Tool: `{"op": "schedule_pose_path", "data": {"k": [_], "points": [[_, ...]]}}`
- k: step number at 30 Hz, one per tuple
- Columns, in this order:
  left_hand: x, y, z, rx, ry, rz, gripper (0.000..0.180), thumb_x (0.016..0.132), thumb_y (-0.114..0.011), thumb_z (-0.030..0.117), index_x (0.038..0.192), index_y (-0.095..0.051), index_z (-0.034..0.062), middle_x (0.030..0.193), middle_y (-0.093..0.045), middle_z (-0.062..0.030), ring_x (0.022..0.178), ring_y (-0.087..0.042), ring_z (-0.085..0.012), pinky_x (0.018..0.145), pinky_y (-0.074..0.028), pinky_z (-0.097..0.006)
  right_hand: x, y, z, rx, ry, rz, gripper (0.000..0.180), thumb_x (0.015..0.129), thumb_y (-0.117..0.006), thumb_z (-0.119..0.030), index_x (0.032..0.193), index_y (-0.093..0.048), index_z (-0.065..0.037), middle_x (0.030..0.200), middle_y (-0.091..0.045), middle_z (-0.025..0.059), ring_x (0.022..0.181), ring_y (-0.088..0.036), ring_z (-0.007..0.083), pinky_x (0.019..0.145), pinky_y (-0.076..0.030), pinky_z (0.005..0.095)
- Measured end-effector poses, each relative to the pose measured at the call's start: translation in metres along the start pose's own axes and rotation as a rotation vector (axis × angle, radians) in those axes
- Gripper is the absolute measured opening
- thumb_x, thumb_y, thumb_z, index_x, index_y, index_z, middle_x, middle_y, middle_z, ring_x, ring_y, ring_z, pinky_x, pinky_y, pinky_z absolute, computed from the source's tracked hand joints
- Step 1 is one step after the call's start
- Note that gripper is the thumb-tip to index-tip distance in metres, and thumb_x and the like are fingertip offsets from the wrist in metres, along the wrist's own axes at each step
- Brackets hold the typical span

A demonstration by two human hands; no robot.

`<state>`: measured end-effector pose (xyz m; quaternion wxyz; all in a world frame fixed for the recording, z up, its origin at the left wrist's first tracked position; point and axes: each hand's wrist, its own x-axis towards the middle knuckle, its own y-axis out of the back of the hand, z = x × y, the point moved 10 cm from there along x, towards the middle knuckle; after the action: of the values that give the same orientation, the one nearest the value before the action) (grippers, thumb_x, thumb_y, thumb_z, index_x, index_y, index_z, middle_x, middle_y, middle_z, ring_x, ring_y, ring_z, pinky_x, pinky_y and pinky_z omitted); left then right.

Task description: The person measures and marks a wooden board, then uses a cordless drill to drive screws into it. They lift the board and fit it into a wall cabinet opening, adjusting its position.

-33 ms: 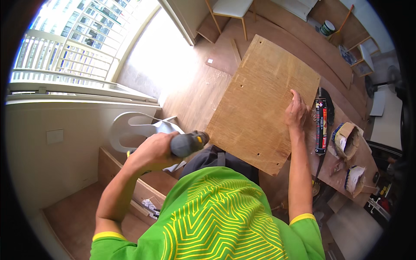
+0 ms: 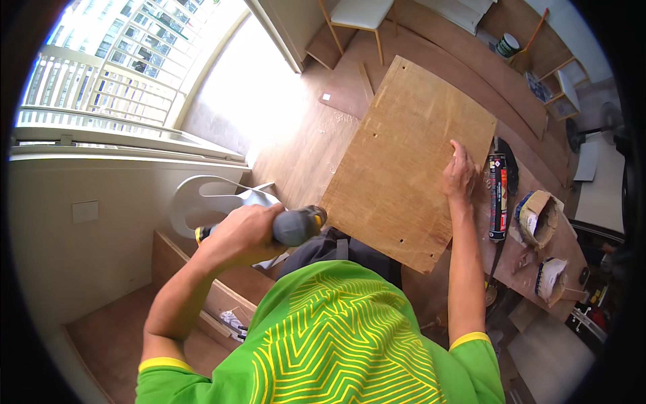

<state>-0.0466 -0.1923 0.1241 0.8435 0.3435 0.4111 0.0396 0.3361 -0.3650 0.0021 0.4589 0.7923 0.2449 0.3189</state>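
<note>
Grey-and-yellow power drill (image 2: 296,225) clenched in left hand (image 2: 242,232); flat rectangular brown plywood panel (image 2: 410,161) on bench, steadied at right edge by right hand (image 2: 459,176), fingers spread; judged stiff, light, best gripped by edges.

The grey-and-yellow power drill (image 2: 296,225) sits gripped, its nose pointing at the brown plywood panel (image 2: 410,161) — a large board (small holes near its edges) lying flat, tilted diagonally in view.

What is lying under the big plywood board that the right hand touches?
Under the plywood board, wooden floor shows at its left and a workbench beside the right hand. What supports the board's middle is covered.
</note>
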Motion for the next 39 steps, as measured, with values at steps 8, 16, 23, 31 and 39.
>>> {"op": "schedule_pose_path", "data": {"k": [8,16,23,31,39], "points": [[0.015,0.006,0.016,-0.034,-0.014,-0.088,0.032,0.075,-0.079,0.019,0.101,-0.070,0.0032,0.087,-0.073,-0.0207,0.086,-0.071,-0.0387,0.080,-0.057,-0.045,0.001,0.001,0.005,0.019,-0.021,0.128,0.034,0.098,-0.051,-0.007,0.128,-0.064,-0.013,0.115,-0.074,0.0137,0.104,-0.070,0.0354,0.086,-0.048,0.0501],[0.012,0.001,0.013,0.076,0.126,-0.063,0.029,0.070,-0.078,0.014,0.094,-0.070,0.0004,0.084,-0.073,-0.0206,0.083,-0.072,-0.0365,0.078,-0.056,-0.044,0.004,0.000,0.006,0.020,-0.088,0.048,0.032,0.098,-0.051,-0.008,0.127,-0.064,-0.013,0.118,-0.074,0.0137,0.108,-0.069,0.0349,0.087,-0.049,0.0504],[0.011,0.005,0.012,0.199,0.254,-0.081,0.024,0.068,-0.074,0.013,0.089,-0.072,0.0021,0.084,-0.073,-0.0211,0.085,-0.072,-0.0385,0.078,-0.058,-0.045,0.002,0.002,0.004,0.046,-0.100,0.038,0.034,0.099,-0.050,-0.010,0.130,-0.063,-0.013,0.118,-0.074,0.0122,0.109,-0.069,0.0337,0.087,-0.047,0.0518],[0.007,0.006,0.004,0.127,0.201,-0.024,0.025,0.065,-0.076,0.013,0.086,-0.070,0.0004,0.083,-0.073,-0.0218,0.082,-0.072,-0.0390,0.077,-0.057,-0.045,0.003,0.002,0.004,0.089,-0.122,0.011,0.033,0.099,-0.050,-0.011,0.130,-0.063,-0.013,0.120,-0.073,0.0115,0.109,-0.069,0.0317,0.089,-0.045,0.0518],[-0.001,0.006,0.012,0.028,0.230,-0.037,0.025,0.065,-0.074,0.014,0.084,-0.069,-0.0012,0.080,-0.071,-0.0209,0.078,-0.070,-0.0381,0.074,-0.056,-0.044,-0.024,-0.023,-0.105,0.581,-0.061,-0.396,0.021,0.094,-0.064,-0.013,0.115,-0.068,-0.010,0.105,-0.075,0.0107,0.094,-0.071,0.0291,0.089,-0.048,0.0493]]}}
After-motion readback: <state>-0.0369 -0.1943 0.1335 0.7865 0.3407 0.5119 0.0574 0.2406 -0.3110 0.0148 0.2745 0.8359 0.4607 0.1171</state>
